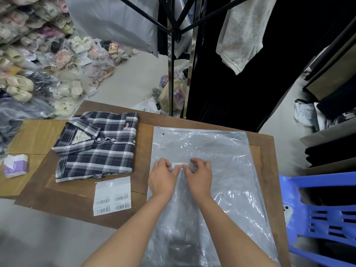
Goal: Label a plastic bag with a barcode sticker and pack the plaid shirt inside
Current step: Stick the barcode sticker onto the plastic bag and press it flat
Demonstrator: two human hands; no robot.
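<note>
In the head view my left hand (163,177) and right hand (199,175) press curled fingertips on a small white barcode sticker (179,165), long axis left-right, centre frame on the clear plastic bag (221,170) lying lengthwise away from me. Folded navy-and-white plaid shirt (98,145) lies left, collar leftward.

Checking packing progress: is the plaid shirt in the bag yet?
Out. The plaid shirt lies folded on the table, left of the flat plastic bag, where both hands press the barcode sticker.
</note>
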